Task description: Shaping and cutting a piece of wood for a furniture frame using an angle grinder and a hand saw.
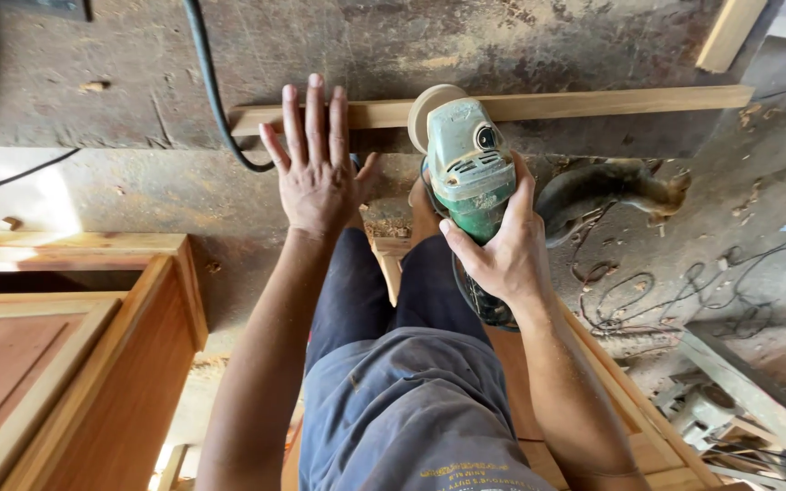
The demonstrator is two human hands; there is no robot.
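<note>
My right hand grips the body of a green and grey angle grinder fitted with a tan sanding disc. The disc meets a long pale wooden strip lying across the floor. My left hand is flat with its fingers spread, the fingertips resting on the left end of that strip. My legs in dark trousers extend between the two hands, over a wooden frame.
A black cable curves down past the strip's left end. A wooden cabinet stands at the lower left. Loose wires and wood pieces lie at the right on the dusty concrete floor, with another pale strip at top right.
</note>
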